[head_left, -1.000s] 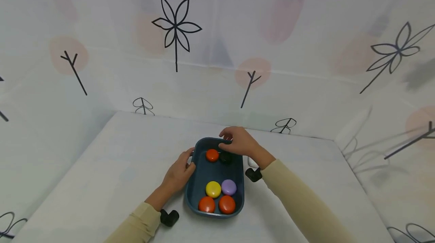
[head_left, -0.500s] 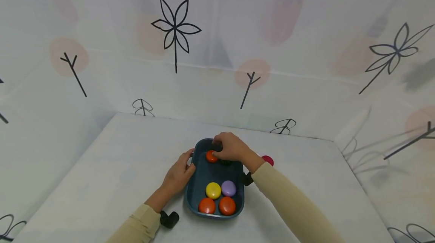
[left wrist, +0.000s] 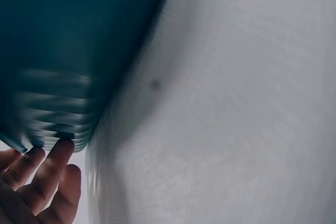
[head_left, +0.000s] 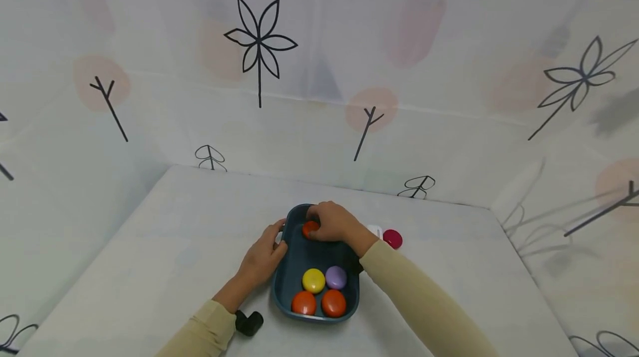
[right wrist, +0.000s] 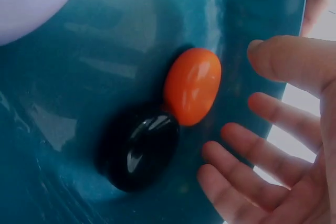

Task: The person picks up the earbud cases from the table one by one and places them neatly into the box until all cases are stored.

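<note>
My left hand (head_left: pixel 263 254) holds the left rim of a dark blue-green tray (head_left: pixel 299 260), thumb over the edge. In the left wrist view its fingertips touch the tray's ridged outer wall. Over the tray's far end reaches my right hand (head_left: pixel 331 223), nearest to a glossy orange disc (right wrist: pixel 193 86). In the right wrist view its fingers are spread and apart from the disc. A glossy black disc (right wrist: pixel 139 150) lies against the orange one; my right hand hides it in the head view. A yellow disc (head_left: pixel 313 281) and a purple disc (head_left: pixel 336 278) sit in the near half.
Two larger orange-red discs, a left one (head_left: pixel 304 303) and a right one (head_left: pixel 333 303), lie at the tray's near end. On the white table (head_left: pixel 209 224), right of the tray, are a crimson disc (head_left: pixel 392 239) and a partly hidden white object (head_left: pixel 375 230).
My right hand has moved left and down from the tray's far right rim to over the orange disc. The crimson disc has come into sight behind my wrist. My left hand stays put.
</note>
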Action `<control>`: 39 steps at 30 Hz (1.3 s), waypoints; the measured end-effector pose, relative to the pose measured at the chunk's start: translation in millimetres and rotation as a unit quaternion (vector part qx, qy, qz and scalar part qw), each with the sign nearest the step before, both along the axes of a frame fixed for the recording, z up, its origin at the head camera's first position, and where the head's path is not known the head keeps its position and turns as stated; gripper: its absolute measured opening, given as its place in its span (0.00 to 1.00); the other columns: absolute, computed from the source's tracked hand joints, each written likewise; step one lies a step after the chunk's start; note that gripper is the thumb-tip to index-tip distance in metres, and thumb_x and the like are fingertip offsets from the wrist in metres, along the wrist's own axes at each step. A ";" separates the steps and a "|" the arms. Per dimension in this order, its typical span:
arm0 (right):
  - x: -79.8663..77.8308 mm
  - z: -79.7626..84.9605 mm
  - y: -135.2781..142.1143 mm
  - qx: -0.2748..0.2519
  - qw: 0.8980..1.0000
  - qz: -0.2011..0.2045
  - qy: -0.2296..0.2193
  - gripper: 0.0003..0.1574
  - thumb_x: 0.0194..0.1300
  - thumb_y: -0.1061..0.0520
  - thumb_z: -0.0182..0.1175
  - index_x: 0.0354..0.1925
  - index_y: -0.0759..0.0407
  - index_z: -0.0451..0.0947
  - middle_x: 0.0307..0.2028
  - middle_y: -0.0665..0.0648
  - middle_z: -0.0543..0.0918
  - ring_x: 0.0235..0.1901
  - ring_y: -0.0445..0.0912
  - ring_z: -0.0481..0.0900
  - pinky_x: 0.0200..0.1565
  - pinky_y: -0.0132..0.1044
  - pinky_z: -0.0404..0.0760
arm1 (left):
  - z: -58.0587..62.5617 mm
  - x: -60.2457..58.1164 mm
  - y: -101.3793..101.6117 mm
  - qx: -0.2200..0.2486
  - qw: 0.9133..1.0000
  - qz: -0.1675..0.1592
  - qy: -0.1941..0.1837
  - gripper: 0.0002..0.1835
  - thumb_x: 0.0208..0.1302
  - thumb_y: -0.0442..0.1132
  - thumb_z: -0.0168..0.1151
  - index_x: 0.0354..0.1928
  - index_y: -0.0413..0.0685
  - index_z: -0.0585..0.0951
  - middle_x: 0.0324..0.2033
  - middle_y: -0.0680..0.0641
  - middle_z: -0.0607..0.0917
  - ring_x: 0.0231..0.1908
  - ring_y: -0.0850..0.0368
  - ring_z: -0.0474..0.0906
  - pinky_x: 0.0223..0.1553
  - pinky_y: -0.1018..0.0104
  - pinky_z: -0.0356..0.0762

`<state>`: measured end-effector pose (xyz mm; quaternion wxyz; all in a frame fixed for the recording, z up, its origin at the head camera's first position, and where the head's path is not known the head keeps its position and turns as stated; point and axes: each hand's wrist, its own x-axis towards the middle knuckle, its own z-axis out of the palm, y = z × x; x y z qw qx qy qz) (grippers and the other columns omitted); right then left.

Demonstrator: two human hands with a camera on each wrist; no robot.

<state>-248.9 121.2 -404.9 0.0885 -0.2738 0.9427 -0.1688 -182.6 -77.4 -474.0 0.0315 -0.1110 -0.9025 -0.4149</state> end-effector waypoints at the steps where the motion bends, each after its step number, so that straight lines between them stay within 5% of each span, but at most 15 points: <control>1: 0.3 -0.8 -0.6 0.002 1.000 -0.003 0.001 0.23 0.57 0.53 0.67 0.50 0.61 0.80 0.43 0.59 0.84 0.36 0.47 0.76 0.45 0.43 0.80 | 0.0 0.3 0.1 0.002 1.000 0.000 -0.001 0.29 0.66 0.42 0.48 0.70 0.48 0.64 0.61 0.46 0.75 0.34 0.60 0.71 0.41 0.61 0.73; 21: 0.0 -12.3 -6.1 0.043 0.999 -0.023 0.014 0.24 0.56 0.53 0.66 0.51 0.58 0.79 0.41 0.56 0.84 0.32 0.45 0.75 0.41 0.38 0.79 | 0.0 2.0 2.1 0.000 1.000 0.001 -0.004 0.30 0.66 0.41 0.48 0.71 0.48 0.63 0.62 0.46 0.75 0.35 0.59 0.72 0.44 0.59 0.75; 39: -1.9 -18.3 -8.5 0.080 0.996 -0.028 0.037 0.26 0.54 0.54 0.69 0.52 0.58 0.79 0.45 0.56 0.85 0.37 0.46 0.78 0.49 0.43 0.79 | -0.2 0.0 2.4 0.000 1.000 0.002 0.002 0.29 0.66 0.40 0.48 0.70 0.48 0.64 0.61 0.46 0.75 0.34 0.60 0.71 0.40 0.62 0.73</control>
